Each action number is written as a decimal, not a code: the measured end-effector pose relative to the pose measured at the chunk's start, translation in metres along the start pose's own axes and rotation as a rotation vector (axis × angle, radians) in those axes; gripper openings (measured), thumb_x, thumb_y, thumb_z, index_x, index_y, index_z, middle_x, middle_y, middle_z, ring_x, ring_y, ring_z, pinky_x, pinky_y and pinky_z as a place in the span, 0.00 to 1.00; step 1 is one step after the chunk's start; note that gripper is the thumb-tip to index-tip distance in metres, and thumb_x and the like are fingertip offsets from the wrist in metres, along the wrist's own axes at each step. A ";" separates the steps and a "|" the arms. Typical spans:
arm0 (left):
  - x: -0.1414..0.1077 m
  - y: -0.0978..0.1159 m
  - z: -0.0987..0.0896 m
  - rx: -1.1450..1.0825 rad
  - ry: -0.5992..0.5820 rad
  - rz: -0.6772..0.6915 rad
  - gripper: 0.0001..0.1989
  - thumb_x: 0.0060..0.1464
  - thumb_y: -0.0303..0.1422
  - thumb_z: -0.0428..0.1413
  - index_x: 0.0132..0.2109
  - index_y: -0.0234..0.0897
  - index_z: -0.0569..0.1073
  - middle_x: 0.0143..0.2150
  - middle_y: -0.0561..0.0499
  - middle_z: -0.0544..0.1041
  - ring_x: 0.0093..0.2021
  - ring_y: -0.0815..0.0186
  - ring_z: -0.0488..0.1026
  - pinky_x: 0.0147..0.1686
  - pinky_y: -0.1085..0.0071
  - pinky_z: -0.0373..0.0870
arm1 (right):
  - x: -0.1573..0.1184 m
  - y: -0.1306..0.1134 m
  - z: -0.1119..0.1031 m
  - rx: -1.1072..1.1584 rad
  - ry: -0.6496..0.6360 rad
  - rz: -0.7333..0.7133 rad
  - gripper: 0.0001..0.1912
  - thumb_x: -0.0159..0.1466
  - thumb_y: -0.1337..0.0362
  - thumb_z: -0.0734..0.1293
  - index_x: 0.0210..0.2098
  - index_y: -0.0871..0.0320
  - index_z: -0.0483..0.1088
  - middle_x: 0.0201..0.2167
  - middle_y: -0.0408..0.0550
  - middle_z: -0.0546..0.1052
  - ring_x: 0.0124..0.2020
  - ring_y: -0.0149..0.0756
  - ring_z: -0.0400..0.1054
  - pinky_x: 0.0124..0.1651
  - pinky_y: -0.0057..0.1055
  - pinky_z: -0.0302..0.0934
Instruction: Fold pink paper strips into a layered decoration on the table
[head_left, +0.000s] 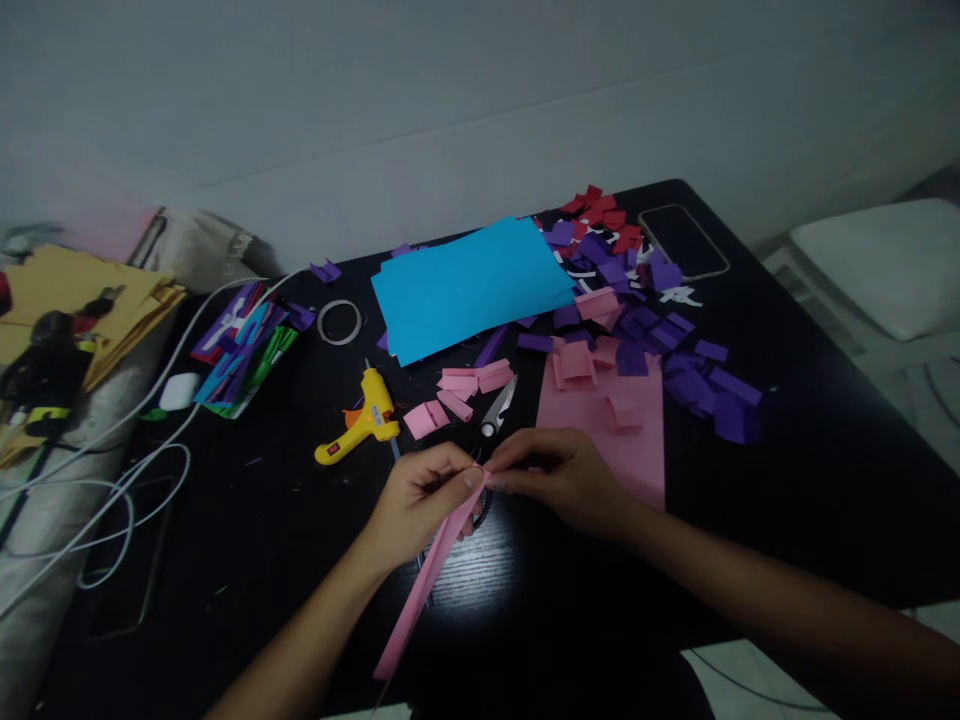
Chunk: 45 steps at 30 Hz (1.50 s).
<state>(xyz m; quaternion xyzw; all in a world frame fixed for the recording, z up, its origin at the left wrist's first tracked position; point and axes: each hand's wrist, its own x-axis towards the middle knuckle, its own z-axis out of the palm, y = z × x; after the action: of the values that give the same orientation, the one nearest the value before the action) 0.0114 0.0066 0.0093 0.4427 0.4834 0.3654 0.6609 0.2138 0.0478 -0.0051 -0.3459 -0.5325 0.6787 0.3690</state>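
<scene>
A long pink strip (427, 600) hangs slanting over the near part of the black surface (810, 480), its top end up between the two hands; the left hand (431, 500) has its grip pinching that end, thumb on top; the right hand (562, 475) meets it there, its grip pinched at the very tip; just beyond sit the scissors (499, 405), partly hidden by the hands, with folded pink pieces (457, 385) near them; over to the left, a yellow glue gun (364, 420); on the right, a pink sheet (637, 440) reaches under the right forearm; farther back, blue sheets (472, 285) lie stacked, purple pieces (705, 390) scattered to their right.
</scene>
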 end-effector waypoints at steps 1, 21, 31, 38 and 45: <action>0.000 0.001 0.000 0.001 -0.003 0.002 0.18 0.61 0.45 0.63 0.34 0.33 0.75 0.24 0.52 0.78 0.18 0.71 0.74 0.18 0.77 0.71 | 0.000 0.000 0.000 0.005 -0.002 -0.001 0.06 0.58 0.60 0.79 0.34 0.54 0.84 0.33 0.47 0.84 0.35 0.36 0.78 0.38 0.32 0.71; 0.000 -0.001 0.001 -0.011 -0.026 0.000 0.17 0.60 0.45 0.64 0.35 0.33 0.75 0.25 0.52 0.78 0.19 0.71 0.75 0.19 0.78 0.71 | -0.002 0.002 0.001 0.062 -0.005 0.025 0.04 0.58 0.64 0.80 0.33 0.53 0.84 0.34 0.46 0.85 0.35 0.36 0.79 0.39 0.32 0.72; 0.000 -0.001 0.001 0.079 0.059 0.128 0.14 0.65 0.39 0.61 0.34 0.33 0.74 0.24 0.53 0.78 0.20 0.72 0.75 0.21 0.79 0.72 | -0.001 0.001 0.004 0.163 -0.031 0.124 0.10 0.58 0.62 0.80 0.36 0.57 0.80 0.30 0.43 0.81 0.31 0.32 0.76 0.37 0.29 0.69; 0.000 -0.003 0.005 0.124 0.041 0.210 0.12 0.66 0.36 0.59 0.35 0.33 0.74 0.24 0.53 0.78 0.21 0.72 0.74 0.22 0.78 0.71 | -0.003 0.001 0.006 0.193 -0.086 0.196 0.11 0.62 0.59 0.77 0.34 0.60 0.76 0.25 0.42 0.78 0.27 0.30 0.72 0.35 0.28 0.67; 0.000 -0.004 0.006 0.232 0.025 0.287 0.11 0.67 0.32 0.57 0.34 0.34 0.73 0.25 0.52 0.79 0.22 0.72 0.74 0.24 0.78 0.68 | -0.004 -0.003 0.006 0.168 -0.091 0.207 0.13 0.63 0.56 0.75 0.33 0.60 0.74 0.25 0.42 0.77 0.27 0.31 0.72 0.35 0.30 0.66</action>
<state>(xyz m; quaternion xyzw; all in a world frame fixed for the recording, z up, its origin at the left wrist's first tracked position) 0.0171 0.0036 0.0063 0.5760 0.4623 0.4032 0.5403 0.2107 0.0421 -0.0006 -0.3358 -0.4513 0.7703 0.3002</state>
